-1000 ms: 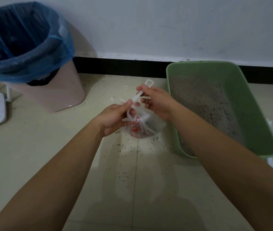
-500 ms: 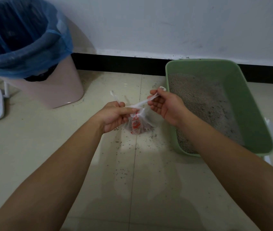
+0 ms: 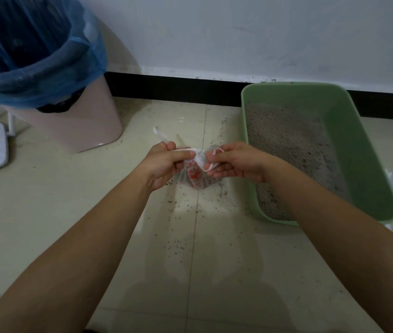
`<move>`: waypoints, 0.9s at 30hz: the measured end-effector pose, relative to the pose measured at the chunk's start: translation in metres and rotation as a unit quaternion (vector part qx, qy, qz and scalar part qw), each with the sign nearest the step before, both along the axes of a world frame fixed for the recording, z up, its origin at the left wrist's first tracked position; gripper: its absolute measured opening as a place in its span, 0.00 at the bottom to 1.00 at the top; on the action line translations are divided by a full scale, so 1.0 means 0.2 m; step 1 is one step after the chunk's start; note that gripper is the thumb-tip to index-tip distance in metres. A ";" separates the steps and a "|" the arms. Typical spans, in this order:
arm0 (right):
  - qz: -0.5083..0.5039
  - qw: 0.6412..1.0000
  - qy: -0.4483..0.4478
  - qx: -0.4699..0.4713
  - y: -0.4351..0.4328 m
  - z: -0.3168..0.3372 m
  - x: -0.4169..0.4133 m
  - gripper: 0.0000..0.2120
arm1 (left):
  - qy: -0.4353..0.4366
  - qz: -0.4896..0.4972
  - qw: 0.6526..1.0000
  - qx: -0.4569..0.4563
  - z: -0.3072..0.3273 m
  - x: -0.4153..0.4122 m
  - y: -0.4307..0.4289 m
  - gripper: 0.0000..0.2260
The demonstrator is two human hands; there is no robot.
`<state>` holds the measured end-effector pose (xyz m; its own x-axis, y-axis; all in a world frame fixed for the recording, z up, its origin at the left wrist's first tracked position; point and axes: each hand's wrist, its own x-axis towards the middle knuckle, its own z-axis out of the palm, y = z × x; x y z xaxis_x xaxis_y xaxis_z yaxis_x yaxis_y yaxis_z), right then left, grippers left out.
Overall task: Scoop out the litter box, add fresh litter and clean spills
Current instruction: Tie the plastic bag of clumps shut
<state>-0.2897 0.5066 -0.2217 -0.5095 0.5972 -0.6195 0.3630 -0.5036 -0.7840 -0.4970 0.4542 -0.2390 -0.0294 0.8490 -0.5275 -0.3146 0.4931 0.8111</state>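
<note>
Plastic bag (image 3: 196,175), held just beside the litter box (image 3: 363,140), now has its handles drawn in close, my left hand (image 3: 164,164) and right hand (image 3: 236,164) each pinching one, so I think the knot is nearly tied.

The right hand (image 3: 236,164) has come down from its higher place and is now level with the left hand (image 3: 164,164), close to it at the middle of the frame. The white handle strip (image 3: 212,165), before pulled straight toward the upper right, now curls in a slack loop against that hand. The small plastic bag (image 3: 196,176) shows less between the hands.
</note>
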 end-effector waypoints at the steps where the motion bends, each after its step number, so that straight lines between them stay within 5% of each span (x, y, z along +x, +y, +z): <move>1: 0.023 0.999 -0.029 0.036 0.01 0.01 0.00 0.14 | 0.019 -0.013 1.000 0.004 0.01 0.00 0.00 0.22; 6: 0.013 0.942 -0.122 0.314 0.08 0.03 -0.01 0.15 | 0.092 -0.080 0.992 0.026 0.05 -0.05 0.00 0.21; 11: 0.217 0.946 -0.101 0.218 0.07 0.00 -0.07 0.18 | 0.118 -0.097 0.987 0.055 0.06 -0.06 0.00 0.19; 21: 0.145 0.938 -0.118 0.290 0.03 -0.12 -0.10 0.07 | 0.351 0.094 0.931 0.039 -0.09 0.03 -0.02 0.11; 27: 0.101 0.949 -0.098 0.283 0.01 -0.15 -0.10 0.07 | 0.176 0.114 0.976 -0.065 -0.13 0.03 -0.01 0.05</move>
<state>-0.3099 0.5095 -0.2514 -0.5580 0.7640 -0.3239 0.5736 0.0730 -0.8159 -0.4912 0.4513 -0.2652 -0.4086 0.7260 -0.5532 -0.1418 0.5482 0.8242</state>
